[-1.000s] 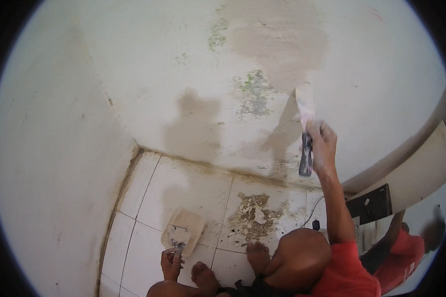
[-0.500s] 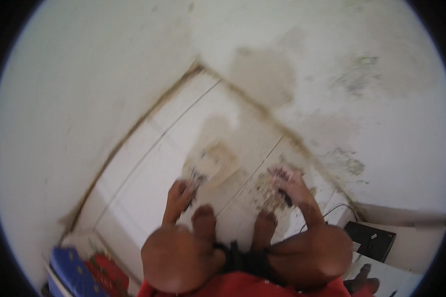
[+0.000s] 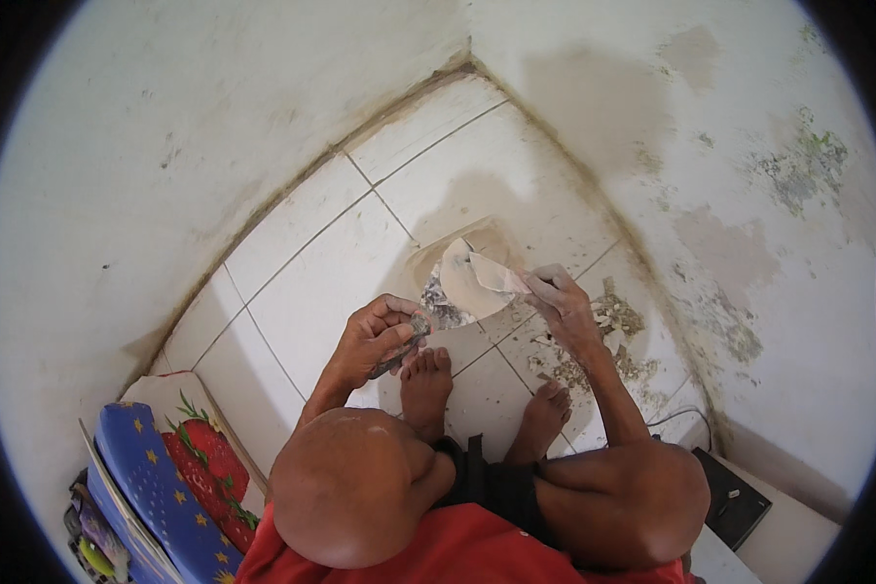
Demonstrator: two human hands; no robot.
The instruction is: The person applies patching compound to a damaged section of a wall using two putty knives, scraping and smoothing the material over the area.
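Observation:
My left hand [image 3: 384, 336] is closed round the dark handle of a putty knife [image 3: 442, 297], whose wide blade is mottled grey and smeared. A smooth cream mass of filler [image 3: 460, 284] lies over that blade. My right hand [image 3: 560, 302] grips a pale, flat scraper [image 3: 496, 276] coated in the same cream stuff, and its blade touches or overlaps the filler. Fingers hide its handle. Both tools are held above the tiled floor, in front of my bare feet.
Beneath the tools is a tan patch [image 3: 496, 234] on white tiles [image 3: 311, 253]. Crumbled plaster [image 3: 618, 326] lies at the right wall [image 3: 720, 185], which has bare, stained patches. Blue starry and strawberry-printed padding [image 3: 156, 477] stands lower left. A black flat box [image 3: 735, 501] and cable are lower right.
My hands have come closer together, and the two blades now meet over the floor with cream filler between them. The view has shifted, and the padding at lower left shows more.

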